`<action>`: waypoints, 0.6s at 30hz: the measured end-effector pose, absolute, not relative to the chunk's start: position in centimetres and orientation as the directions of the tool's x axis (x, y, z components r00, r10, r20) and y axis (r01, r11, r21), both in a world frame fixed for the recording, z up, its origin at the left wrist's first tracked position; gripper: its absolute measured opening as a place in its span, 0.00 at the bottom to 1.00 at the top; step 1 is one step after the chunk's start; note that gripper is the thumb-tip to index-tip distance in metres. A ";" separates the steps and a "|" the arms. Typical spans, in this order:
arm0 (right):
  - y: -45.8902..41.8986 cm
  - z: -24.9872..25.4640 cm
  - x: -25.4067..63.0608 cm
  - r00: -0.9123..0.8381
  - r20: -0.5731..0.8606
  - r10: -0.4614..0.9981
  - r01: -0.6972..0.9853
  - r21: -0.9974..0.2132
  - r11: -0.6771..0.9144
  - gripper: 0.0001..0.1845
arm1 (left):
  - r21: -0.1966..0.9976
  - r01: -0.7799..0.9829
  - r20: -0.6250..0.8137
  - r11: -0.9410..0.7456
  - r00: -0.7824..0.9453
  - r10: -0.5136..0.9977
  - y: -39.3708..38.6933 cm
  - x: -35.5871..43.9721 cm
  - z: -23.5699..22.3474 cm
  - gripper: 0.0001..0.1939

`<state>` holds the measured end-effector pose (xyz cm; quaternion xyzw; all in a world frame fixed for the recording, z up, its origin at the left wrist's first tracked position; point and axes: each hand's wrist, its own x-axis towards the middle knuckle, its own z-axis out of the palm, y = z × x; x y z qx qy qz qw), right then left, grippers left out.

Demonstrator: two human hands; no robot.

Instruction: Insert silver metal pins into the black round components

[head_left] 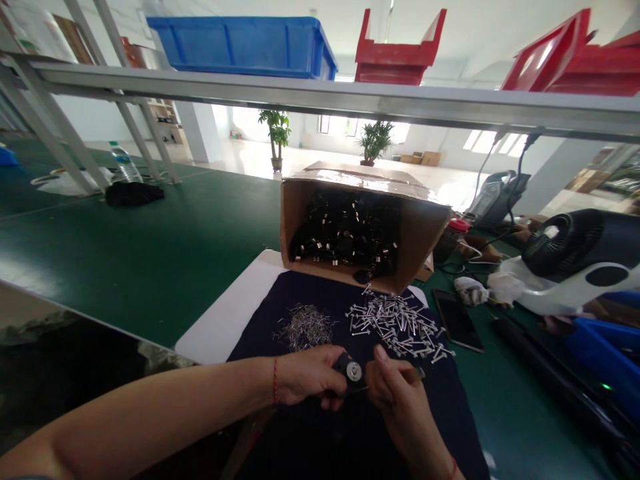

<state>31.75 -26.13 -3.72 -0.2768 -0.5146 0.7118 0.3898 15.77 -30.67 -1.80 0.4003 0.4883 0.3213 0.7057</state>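
Over the dark cloth (260, 327), my left hand (313, 375) grips a small black part with a round metal disc (354, 371) facing me. My right hand (397, 393) is closed just to the right of it, thumb up. A thin tool (419, 375) pokes out past its fingers, and a fine tip reaches toward the black part; its kind is unclear. Just beyond my left hand lies a heap of tiny metal pins (306, 327). Beyond my right hand, larger screw-like metal pieces (397, 323) are spread out. A cardboard box (425, 230) on its side holds many black parts.
To the right are a phone (457, 320), a white and black fan (575, 267), a long black object (560, 380) and a blue bin (610, 353). Overhead, a shelf (310, 93) carries a blue crate (245, 47) and red bins. A bottle (125, 163) stands far left.
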 end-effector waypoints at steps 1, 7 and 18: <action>-26.0 -3.8 31.9 -0.569 0.039 0.821 -0.275 -0.950 -0.146 0.40 | 0.879 -0.062 -0.432 0.474 0.321 0.843 -30.7 15.8 -1.8 0.08; -25.6 -4.3 32.4 -0.688 0.115 0.717 -0.283 -0.952 -0.118 0.39 | 0.857 -0.060 -0.465 0.512 0.340 0.817 -30.3 15.5 -2.1 0.09; -26.4 -6.3 33.1 -0.606 0.062 0.793 -0.254 -0.960 -0.118 0.38 | 0.870 0.077 -0.485 0.487 0.313 0.817 -30.1 15.9 -3.2 0.06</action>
